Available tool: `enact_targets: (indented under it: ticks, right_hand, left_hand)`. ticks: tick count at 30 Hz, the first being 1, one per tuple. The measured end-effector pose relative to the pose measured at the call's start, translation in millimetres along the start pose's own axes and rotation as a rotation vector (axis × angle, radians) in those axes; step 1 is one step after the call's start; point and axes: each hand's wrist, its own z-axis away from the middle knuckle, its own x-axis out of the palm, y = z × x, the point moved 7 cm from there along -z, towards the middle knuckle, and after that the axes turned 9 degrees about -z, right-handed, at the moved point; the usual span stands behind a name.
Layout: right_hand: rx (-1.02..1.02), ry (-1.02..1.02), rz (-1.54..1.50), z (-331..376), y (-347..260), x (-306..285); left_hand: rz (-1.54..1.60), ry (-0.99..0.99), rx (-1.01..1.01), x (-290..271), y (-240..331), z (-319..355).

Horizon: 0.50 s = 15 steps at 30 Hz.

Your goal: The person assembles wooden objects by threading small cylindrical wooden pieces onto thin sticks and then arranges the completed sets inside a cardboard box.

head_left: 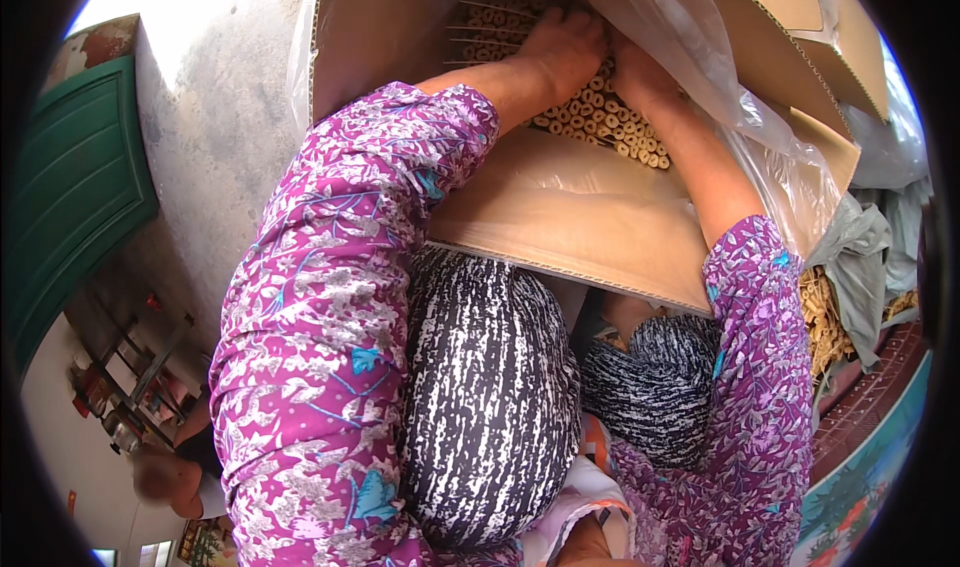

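Note:
Both my arms reach into an open cardboard box [580, 197]. Inside it, tan hollow tubes [590, 117] are packed tightly, their ring-shaped ends facing up. My left hand [567, 49] lies on the far part of the tubes with its fingers bent downward; whatever is under the fingertips is hidden. Close beside it, my right hand [643, 75] reaches down along the box's right side, its fingers out of sight. Thin pale strips [480, 37] cross the tube ends left of my left hand. Clear plastic sheeting [675, 32] hangs over the box's right side.
My knees in black-and-white trousers [490, 397] are against the near side of the box. More cardboard [860, 47] and grey plastic bags [855, 252] stand at right, beside loose tan pieces [822, 317]. A green panel [80, 187] is at left; another person [175, 477] is at lower left.

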Motion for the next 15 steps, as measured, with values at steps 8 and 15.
enact_targets:
  ticks: [8,15]
  right_hand:
    - [-0.080,-0.059,-0.108,4.1,-24.5,-41.4]
    - [-0.621,0.115,0.452,118.8,-54.2,-144.0]
  left_hand:
    - [0.176,0.082,0.001,11.3,-1.3,-14.9]
    - [0.490,0.027,-0.020,-12.4,-6.0,-25.7]
